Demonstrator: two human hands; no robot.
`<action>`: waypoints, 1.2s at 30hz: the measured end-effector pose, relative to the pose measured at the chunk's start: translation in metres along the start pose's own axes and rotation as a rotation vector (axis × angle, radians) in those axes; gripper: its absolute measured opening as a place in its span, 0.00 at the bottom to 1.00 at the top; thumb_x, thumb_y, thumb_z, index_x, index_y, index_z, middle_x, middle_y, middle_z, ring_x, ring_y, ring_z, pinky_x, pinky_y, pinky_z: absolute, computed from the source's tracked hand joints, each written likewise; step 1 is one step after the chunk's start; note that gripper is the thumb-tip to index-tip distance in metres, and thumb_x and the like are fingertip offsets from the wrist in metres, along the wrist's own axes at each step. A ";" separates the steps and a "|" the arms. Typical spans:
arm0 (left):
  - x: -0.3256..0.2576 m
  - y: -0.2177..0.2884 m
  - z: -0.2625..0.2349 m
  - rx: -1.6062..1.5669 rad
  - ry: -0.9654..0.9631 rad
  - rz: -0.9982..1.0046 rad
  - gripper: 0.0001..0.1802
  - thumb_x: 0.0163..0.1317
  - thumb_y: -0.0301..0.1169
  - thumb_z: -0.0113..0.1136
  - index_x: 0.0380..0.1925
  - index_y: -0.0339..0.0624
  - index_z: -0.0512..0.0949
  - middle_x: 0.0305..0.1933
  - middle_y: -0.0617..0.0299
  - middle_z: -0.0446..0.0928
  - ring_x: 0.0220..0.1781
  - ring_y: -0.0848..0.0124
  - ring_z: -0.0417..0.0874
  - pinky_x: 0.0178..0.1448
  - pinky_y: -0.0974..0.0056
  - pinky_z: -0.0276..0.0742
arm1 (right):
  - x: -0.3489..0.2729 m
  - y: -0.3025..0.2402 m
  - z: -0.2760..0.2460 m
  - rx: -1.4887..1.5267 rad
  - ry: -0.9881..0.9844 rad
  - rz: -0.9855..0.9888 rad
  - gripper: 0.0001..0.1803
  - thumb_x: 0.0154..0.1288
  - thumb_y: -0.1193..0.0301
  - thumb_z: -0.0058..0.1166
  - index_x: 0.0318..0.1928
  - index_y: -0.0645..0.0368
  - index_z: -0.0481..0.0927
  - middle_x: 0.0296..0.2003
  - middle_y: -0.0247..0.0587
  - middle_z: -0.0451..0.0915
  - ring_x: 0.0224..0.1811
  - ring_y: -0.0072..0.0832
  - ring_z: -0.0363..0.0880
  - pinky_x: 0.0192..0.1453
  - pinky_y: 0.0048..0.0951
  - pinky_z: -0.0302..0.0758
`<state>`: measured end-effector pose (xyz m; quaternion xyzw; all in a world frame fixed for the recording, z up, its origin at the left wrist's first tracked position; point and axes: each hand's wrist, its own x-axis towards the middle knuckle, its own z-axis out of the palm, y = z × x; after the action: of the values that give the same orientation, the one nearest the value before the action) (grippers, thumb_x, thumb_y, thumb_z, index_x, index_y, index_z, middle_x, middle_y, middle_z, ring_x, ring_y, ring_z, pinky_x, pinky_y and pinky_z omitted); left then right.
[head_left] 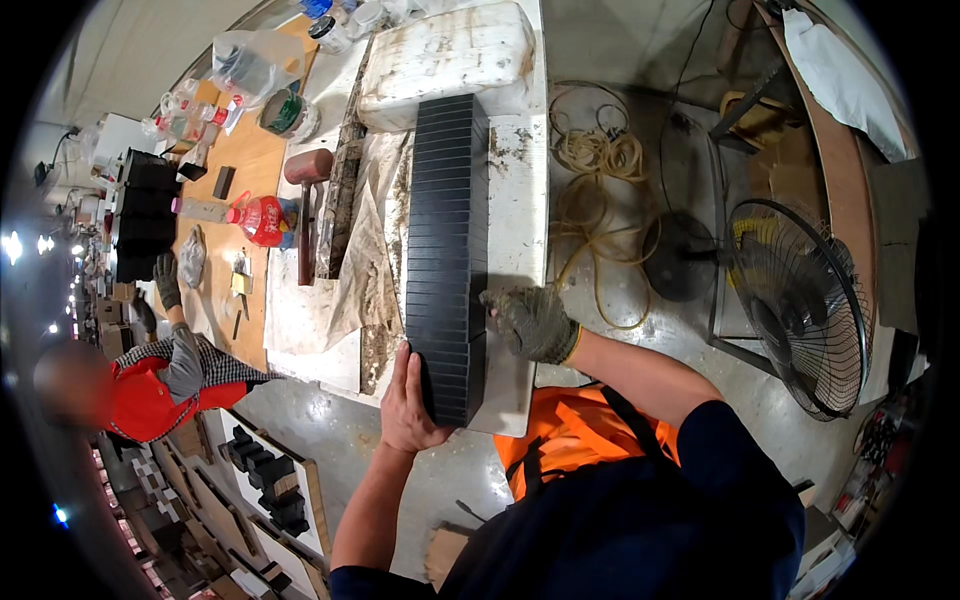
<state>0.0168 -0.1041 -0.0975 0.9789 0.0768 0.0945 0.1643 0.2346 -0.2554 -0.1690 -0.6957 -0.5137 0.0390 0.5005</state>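
A long row of thin black slabs (pixel 445 240), packed face to face, runs away from me along the white worktable (pixel 513 225). My bare left hand (pixel 408 405) rests against its near left corner, fingers stretched along the side and thumb by the near end. On the right side of the row, my right hand (pixel 538 323) wears a dark grey knitted glove. Its fingers are curled in and their tips touch or nearly touch the slabs; whatever they may hold is hidden. At the far end, the row meets a stained white block (pixel 450 58).
Left of the row lie a crumpled cloth (pixel 372 250), a rough bar (pixel 343 200) and a mallet (pixel 307 170). Bottles, including a red-labelled one (pixel 265 220), stand further left. A co-worker in red (pixel 150 400) works there. On the right are a coiled hose (pixel 600 155) and a fan (pixel 800 305).
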 end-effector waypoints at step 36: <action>0.002 0.000 0.004 -0.022 -0.006 0.004 0.59 0.41 0.46 0.70 0.67 0.27 0.50 0.68 0.29 0.57 0.62 0.38 0.71 0.59 0.52 0.75 | -0.056 -0.082 0.031 -0.084 -0.237 -0.108 0.33 0.61 0.62 0.54 0.64 0.66 0.66 0.31 0.45 0.77 0.30 0.34 0.77 0.32 0.37 0.73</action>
<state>0.0195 -0.1050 -0.1004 0.9775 0.0733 0.0925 0.1750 0.1353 -0.2791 -0.1499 -0.6779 -0.6071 0.0726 0.4082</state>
